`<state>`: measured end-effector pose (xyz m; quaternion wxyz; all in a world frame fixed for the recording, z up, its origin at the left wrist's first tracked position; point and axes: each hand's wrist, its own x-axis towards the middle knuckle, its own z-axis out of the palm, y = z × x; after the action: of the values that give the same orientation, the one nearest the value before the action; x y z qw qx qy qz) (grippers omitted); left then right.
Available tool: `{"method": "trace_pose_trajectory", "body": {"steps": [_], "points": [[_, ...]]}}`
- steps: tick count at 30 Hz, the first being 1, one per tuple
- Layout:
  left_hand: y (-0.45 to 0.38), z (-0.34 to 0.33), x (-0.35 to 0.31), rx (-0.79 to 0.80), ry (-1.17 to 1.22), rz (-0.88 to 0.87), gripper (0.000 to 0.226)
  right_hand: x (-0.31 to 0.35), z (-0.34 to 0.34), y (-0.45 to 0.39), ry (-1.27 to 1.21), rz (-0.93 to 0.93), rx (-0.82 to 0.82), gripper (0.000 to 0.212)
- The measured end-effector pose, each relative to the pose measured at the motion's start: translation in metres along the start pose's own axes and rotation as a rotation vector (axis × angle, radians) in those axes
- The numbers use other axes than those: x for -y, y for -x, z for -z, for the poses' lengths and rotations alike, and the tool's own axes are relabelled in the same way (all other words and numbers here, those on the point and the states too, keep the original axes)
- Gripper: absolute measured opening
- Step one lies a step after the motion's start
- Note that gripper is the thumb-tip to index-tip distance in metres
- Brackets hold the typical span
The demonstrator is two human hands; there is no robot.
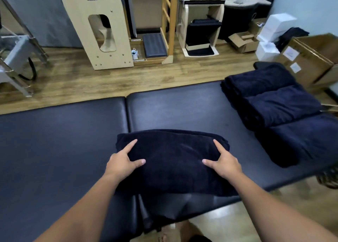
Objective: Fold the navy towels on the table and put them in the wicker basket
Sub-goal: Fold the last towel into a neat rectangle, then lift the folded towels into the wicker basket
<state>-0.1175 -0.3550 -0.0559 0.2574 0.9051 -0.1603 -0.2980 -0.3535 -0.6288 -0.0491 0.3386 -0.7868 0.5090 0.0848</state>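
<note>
Folded towel (pixel 172 161) lies long axis left-right on table (pixel 64 141); left hand (pixel 122 162), right hand (pixel 225 162) press ends, fingers straight.

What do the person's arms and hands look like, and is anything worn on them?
Both forearms are bare as far as the picture shows, with no sleeves in view. The left hand and right hand wear no gloves, and no rings, watch or bracelets are visible. Fingernails look short and unpainted.

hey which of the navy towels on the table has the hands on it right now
The folded navy towel at the near table edge, right in front of the person: the left hand and right hand rest on it. The other towels lie untouched at the right.
</note>
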Motion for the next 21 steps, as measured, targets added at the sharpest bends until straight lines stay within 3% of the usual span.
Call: {"method": "trace_pose_trajectory", "body": {"steps": [12,21], "points": [[0.080,-0.073,-0.045,0.131,-0.037,-0.188,0.078,-0.131,0.017,0.104,-0.129,-0.193,-0.132,0.088],[0.119,-0.198,-0.154,0.296,-0.087,-0.354,0.075,-0.288,0.087,0.149,-0.230,-0.368,-0.252,0.088]]}}
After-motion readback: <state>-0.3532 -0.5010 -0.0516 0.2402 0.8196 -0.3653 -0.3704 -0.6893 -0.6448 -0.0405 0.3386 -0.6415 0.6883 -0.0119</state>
